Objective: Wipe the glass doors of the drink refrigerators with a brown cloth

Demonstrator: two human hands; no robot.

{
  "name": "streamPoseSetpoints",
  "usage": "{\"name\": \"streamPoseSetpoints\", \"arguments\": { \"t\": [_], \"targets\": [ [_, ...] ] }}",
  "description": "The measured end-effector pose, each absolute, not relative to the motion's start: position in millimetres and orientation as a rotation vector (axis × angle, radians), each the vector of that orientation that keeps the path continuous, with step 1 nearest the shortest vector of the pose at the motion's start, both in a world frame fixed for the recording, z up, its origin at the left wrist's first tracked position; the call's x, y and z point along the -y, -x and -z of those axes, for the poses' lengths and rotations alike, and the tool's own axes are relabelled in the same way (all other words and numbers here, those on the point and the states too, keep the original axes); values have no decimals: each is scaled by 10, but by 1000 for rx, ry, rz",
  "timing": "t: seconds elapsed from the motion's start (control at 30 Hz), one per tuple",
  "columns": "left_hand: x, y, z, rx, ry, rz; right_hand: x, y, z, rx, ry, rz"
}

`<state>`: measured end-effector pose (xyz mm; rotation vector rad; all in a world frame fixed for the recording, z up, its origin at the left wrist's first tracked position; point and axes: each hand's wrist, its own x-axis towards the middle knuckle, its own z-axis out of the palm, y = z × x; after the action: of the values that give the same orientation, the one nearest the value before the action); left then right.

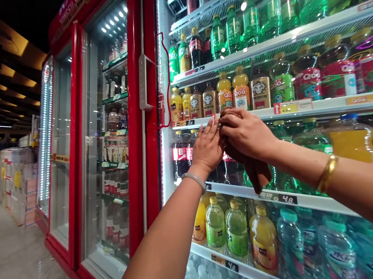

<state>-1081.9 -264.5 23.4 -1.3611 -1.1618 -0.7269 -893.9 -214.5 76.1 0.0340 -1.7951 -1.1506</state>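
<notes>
My right hand [241, 128] is closed around a brown cloth [257, 173], bunched at the front edge of a cooler shelf [267, 113], with its loose end hanging below. Just left of it, my left hand [208, 145] lies with fingers stretched out against the same shelf edge, close to the cloth. Whether its fingertips touch the cloth is hard to see. Behind and above the hands stand orange Qoo bottles [240, 86] and dark bottles with gold labels [209, 98]. Dark cola bottles [179, 155] stand on the shelf below, partly hidden by my hands.
Green bottles [233, 30] fill an upper shelf. Lower down are yellow-green juice bottles [236, 230] and teal-capped bottles [290, 234]. To the left stands a red-framed glass door [101, 139] with a white handle [145, 82]. Stacked boxes [18, 182] line the aisle floor [12, 270].
</notes>
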Motion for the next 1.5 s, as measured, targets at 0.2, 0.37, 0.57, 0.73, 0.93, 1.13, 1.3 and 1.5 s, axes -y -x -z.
{"name": "streamPoseSetpoints", "arguments": {
  "t": [0.2,0.37,0.57,0.73,0.93,1.13,1.3,1.5],
  "targets": [
    [2638,10826,-184,1165,1353,845,2008,8664,-945,1830,-106,1148],
    [2583,10912,-202,1264,1182,1134,2087,9154,-1093,1686,36,1059],
    [2548,10940,-200,1298,1169,1173,2185,9372,-845,1870,-197,1160],
    [2559,10914,-185,1277,1169,1151,2122,9250,-1006,1851,-92,1109],
    [2542,10930,-179,1251,1177,1262,2260,9657,-1006,1805,-43,990],
    [2531,10943,-161,1217,1180,1270,2166,9229,-972,1932,-201,1117],
    [2510,10937,-178,1287,1081,1300,2129,9412,-1290,1738,16,942],
    [2564,10922,-186,1304,1091,1313,2307,9960,-1319,1885,-125,968]
  ]
}}
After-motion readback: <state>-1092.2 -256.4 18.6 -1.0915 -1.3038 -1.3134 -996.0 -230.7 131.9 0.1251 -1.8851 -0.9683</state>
